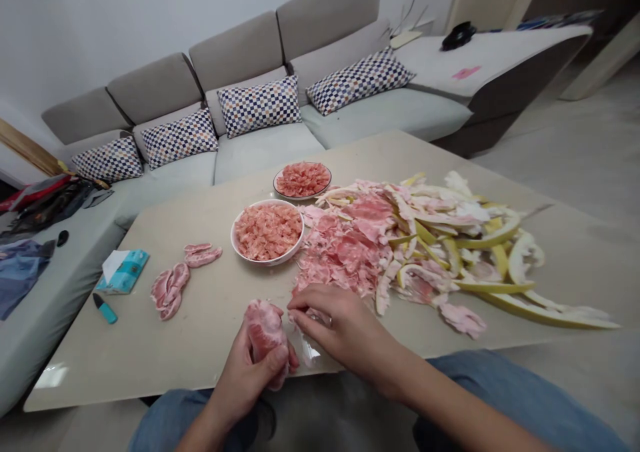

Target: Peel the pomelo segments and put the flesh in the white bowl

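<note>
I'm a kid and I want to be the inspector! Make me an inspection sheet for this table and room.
Surface: pale tabletop, with fruit scraps on it.
Job's things: pink pomelo flesh, white bowl and plate of flesh, peel heap, membrane scrap.
Clutter: tissue box, teal marker.
Grips: left hand holds the flesh; right hand pinches the scrap.
Cables: thin wire on the far wall.
Surroundings: grey sofa, checked cushions.

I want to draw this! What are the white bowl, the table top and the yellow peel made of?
The white bowl looks like glazed ceramic: its rim is smooth and shiny. The table top seems polished stone or similar, since it shows a bright glare. The yellow peel looks like real fruit rind, waxy yellow outside with soft, pale pith inside.
</note>
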Demonstrator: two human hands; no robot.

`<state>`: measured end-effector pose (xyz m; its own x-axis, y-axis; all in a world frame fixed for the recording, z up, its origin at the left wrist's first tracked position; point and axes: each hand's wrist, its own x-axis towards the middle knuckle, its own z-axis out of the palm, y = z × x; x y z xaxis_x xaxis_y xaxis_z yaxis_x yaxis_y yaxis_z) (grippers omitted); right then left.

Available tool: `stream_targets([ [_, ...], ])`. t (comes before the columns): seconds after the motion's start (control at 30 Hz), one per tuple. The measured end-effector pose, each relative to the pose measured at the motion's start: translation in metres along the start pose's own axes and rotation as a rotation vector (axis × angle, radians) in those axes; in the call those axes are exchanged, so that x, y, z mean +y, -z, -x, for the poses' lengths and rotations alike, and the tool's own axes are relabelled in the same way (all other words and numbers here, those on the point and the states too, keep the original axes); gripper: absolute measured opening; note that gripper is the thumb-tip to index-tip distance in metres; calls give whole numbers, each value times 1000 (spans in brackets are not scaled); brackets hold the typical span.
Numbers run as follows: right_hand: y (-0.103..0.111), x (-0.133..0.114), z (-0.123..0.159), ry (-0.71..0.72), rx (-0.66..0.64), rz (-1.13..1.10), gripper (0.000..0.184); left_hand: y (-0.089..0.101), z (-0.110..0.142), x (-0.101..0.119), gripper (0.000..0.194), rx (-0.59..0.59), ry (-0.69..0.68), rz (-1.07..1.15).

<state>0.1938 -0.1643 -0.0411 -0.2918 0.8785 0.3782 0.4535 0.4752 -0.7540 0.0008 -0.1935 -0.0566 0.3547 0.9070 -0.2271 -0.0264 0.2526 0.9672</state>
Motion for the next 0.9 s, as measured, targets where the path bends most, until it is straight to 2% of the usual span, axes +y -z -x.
stream_targets([
  [0.07,-3,-3,1,47,45,-106,20,0,0,1,49,-5,2,-26],
  [0.17,-5,-8,1,42,86,-185,26,1,0,-2,45,20,-12,-57],
  [0.4,-7,-12,1,84,149,-221,21,-1,-1,-7,57,107,-45,-57],
  [0.6,-5,-12,1,97,203,-201,16,-4,0,-6,49,79,-64,-109],
  [0.73,-2,-13,1,140,150,-194,13,-3,0,-9,41,1,-130,-190],
  [0.9,-7,-12,5,204,120,11,19,-3,1,-9,45,-81,-109,-187],
])
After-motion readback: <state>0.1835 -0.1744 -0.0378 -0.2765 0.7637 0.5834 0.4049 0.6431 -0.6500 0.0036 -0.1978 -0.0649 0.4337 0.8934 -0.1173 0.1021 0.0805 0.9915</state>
